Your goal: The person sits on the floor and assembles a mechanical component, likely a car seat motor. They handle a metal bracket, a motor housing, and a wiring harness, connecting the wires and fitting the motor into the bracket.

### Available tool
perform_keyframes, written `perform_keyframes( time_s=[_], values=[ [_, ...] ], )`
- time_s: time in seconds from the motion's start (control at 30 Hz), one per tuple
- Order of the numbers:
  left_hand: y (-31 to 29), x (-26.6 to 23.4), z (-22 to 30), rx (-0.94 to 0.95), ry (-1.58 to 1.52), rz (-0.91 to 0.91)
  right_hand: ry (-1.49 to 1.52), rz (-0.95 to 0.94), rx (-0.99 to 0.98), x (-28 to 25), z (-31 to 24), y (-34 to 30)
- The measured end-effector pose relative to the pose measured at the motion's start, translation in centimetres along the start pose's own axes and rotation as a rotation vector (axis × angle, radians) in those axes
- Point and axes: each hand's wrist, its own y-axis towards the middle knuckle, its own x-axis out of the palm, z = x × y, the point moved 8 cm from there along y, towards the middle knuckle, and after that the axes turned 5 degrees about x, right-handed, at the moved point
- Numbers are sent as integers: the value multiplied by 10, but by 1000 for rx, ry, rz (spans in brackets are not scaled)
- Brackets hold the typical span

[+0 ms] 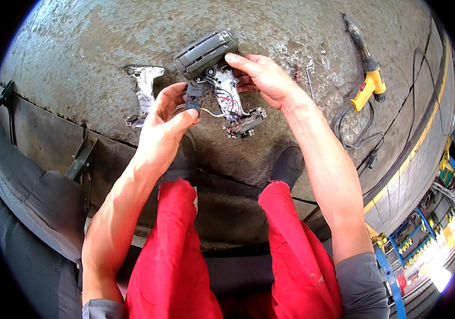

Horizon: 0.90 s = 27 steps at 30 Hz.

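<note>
My right hand (267, 80) grips an opened power tool by its dark grey cylindrical housing (209, 52), thumb on top and the other fingers partly hidden behind it. Below the housing, the silver inside of the handle (224, 87) lies exposed, with red, blue and other wires running down to a dark base part (246, 123). Between the thumb and fingers of my left hand (164, 119) is a small black switch block (194, 95), held beside the handle. Thin wires join this block to the base. A loose silver handle shell half (145, 87) lies to the left on the ground.
On the rough concrete floor (115, 32), a yellow heat gun (370, 85) with its cord (351, 142) lies at the right. A thin bent metal rod (310, 82) rests nearer my right hand. Black metal brackets (81, 158) and a padded dark seat (46, 207) stand at the left.
</note>
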Motion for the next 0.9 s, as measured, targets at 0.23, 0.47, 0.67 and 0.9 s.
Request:
perform_keyframes(
  time_s=[0.23, 0.47, 0.67, 0.9],
  values=[
    [22, 38, 43, 224, 361, -132, -15, -3, 20, 2, -4, -6],
    [44, 62, 47, 368, 703, -214, 27, -51, 51, -3, 4, -4],
    [41, 71, 51, 557, 991, -248, 94, -77, 64, -3, 8, -5],
    [35, 77, 53, 588, 1073, -264, 250, -52, 36, -2, 2, -20]
  ],
)
